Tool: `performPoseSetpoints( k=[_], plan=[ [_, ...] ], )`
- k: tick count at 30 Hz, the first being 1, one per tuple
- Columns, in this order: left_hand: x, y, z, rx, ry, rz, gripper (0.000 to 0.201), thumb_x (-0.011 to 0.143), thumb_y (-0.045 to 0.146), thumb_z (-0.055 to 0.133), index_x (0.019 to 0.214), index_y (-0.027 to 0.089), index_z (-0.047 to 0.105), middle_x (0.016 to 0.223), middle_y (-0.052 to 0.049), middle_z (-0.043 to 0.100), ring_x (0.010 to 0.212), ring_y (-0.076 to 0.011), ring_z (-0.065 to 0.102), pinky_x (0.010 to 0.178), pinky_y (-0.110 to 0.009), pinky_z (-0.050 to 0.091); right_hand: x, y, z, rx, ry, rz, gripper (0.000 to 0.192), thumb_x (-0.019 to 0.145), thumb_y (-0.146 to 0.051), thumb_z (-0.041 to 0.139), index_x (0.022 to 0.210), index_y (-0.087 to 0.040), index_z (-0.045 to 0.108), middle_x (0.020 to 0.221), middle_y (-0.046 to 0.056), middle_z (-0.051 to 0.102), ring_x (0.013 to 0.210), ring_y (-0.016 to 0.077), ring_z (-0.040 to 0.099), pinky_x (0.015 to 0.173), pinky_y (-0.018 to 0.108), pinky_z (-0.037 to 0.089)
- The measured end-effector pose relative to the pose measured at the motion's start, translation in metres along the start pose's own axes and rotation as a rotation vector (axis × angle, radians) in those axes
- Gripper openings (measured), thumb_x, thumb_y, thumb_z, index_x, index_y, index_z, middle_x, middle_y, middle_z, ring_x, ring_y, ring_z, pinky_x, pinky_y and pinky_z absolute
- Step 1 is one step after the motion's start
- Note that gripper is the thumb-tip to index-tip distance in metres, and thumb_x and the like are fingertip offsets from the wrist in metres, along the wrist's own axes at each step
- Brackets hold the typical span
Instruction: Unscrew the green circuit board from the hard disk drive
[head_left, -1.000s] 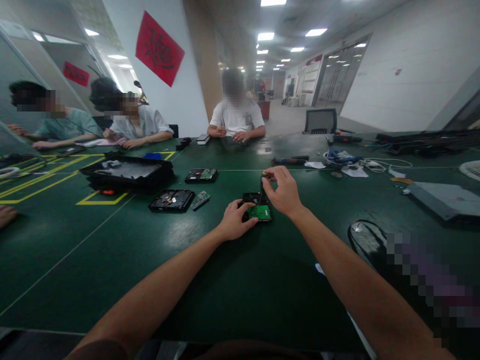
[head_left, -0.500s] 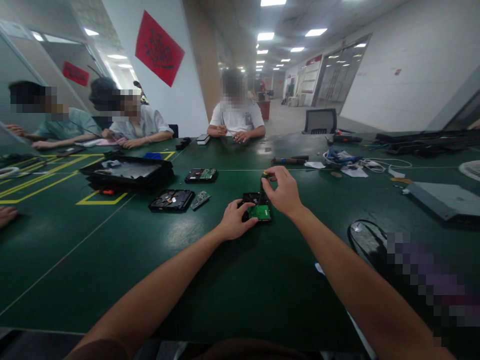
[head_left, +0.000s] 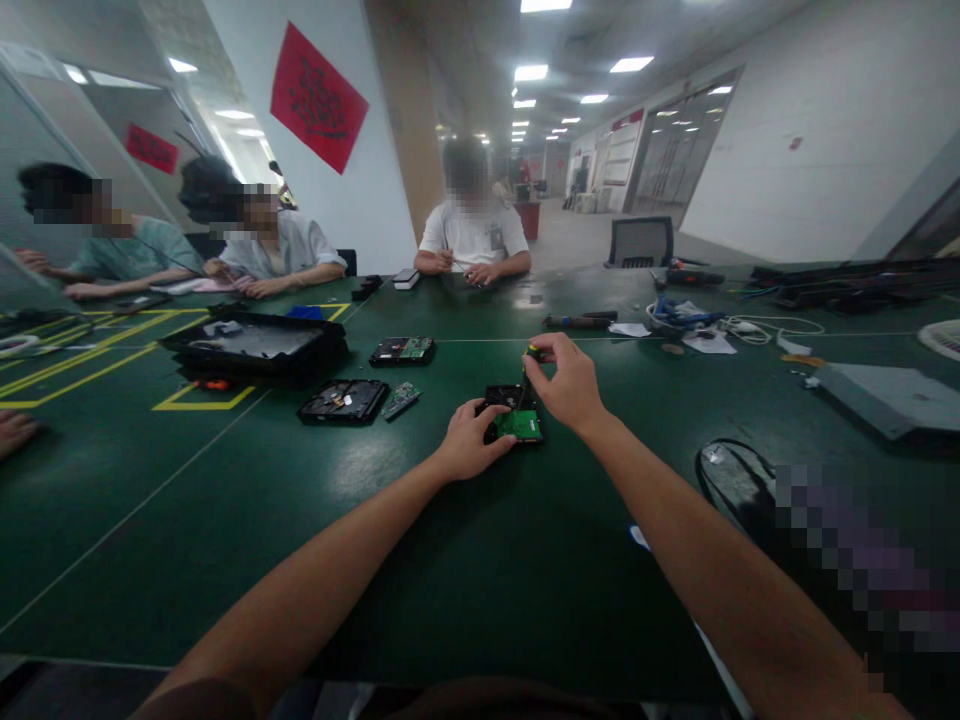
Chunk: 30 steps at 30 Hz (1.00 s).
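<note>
A hard drive (head_left: 529, 427) with a green circuit board lies on the table in front of me. My left hand (head_left: 474, 440) grips its left and near edges, thumb along the front side and fingers over the far left part. In my right hand (head_left: 564, 382) is a screwdriver (head_left: 533, 353) with a black and yellow handle, pinched between thumb and fingers. It stands nearly upright, its thin shaft reaching down to the drive; the exact spot of the tip is too small to make out.
Left of the drive lie a loose circuit board (head_left: 402, 400), a second hard drive (head_left: 343, 401) and a third (head_left: 403, 350). Beyond them stands a black tray (head_left: 255, 345). A grey metal box (head_left: 889, 400) and cables (head_left: 772, 326) lie right. Across the table sits a person (head_left: 474, 235).
The screwdriver's handle has turned slightly in my right fingers, showing its yellow part differently. My left hand and the hard drive stay in place.
</note>
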<state>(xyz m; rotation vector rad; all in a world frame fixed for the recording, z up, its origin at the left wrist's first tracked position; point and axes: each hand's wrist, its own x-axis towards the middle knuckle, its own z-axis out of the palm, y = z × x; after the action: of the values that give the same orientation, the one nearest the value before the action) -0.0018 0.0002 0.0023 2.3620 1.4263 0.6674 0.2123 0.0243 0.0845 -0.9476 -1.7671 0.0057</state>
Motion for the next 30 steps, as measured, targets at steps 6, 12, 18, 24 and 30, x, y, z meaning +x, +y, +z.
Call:
performPoseSetpoints(
  k=[6,12,18,24,30],
  plan=[
    [0.0000,-0.0007,0.0007,0.009,0.004,0.001,0.058,0.090,0.055,0.067,0.143,0.033,0.058,0.151,-0.012,0.045,0.142,-0.0373,0.041,0.117,-0.056,0.035,0.0006,-0.0043,-0.0025,-0.024,-0.011,-0.046,0.015,0.097,-0.030,0.061,0.109,-0.023,0.064,0.106,0.009,0.067,0.094,0.0243,0.066,0.088,0.042,0.056],
    [0.0002,-0.0023,0.0002,0.011,-0.009,0.008,0.059,0.091,0.056,0.065,0.144,0.032,0.057,0.151,-0.013,0.044,0.141,-0.0373,0.041,0.117,-0.057,0.035,0.0007,-0.0016,-0.0008,-0.012,0.015,-0.013,0.015,0.094,-0.028,0.064,0.107,-0.022,0.063,0.106,0.009,0.067,0.092,0.0245,0.067,0.084,0.041,0.057],
    [0.0006,-0.0035,0.0012,0.007,-0.009,0.004,0.059,0.091,0.057,0.065,0.144,0.033,0.057,0.151,-0.013,0.044,0.142,-0.0379,0.040,0.116,-0.058,0.036,0.0006,-0.0035,-0.0024,-0.020,-0.019,-0.049,0.015,0.097,-0.028,0.060,0.110,-0.022,0.065,0.107,0.009,0.067,0.094,0.0242,0.066,0.087,0.042,0.056],
    [0.0001,-0.0022,0.0003,0.002,-0.010,0.004,0.059,0.091,0.057,0.065,0.144,0.033,0.057,0.151,-0.012,0.044,0.142,-0.0377,0.040,0.116,-0.058,0.036,0.0005,-0.0016,-0.0012,-0.031,0.009,-0.018,0.015,0.093,-0.025,0.063,0.107,-0.022,0.063,0.107,0.010,0.067,0.096,0.0254,0.066,0.087,0.042,0.056],
    [0.0008,-0.0027,0.0019,0.005,0.003,0.005,0.059,0.090,0.056,0.067,0.143,0.033,0.058,0.150,-0.012,0.045,0.141,-0.0370,0.042,0.116,-0.057,0.036,0.0005,-0.0023,-0.0011,-0.016,-0.007,-0.025,0.013,0.096,-0.030,0.061,0.107,-0.023,0.062,0.106,0.009,0.067,0.095,0.0245,0.066,0.087,0.042,0.056]
  ],
)
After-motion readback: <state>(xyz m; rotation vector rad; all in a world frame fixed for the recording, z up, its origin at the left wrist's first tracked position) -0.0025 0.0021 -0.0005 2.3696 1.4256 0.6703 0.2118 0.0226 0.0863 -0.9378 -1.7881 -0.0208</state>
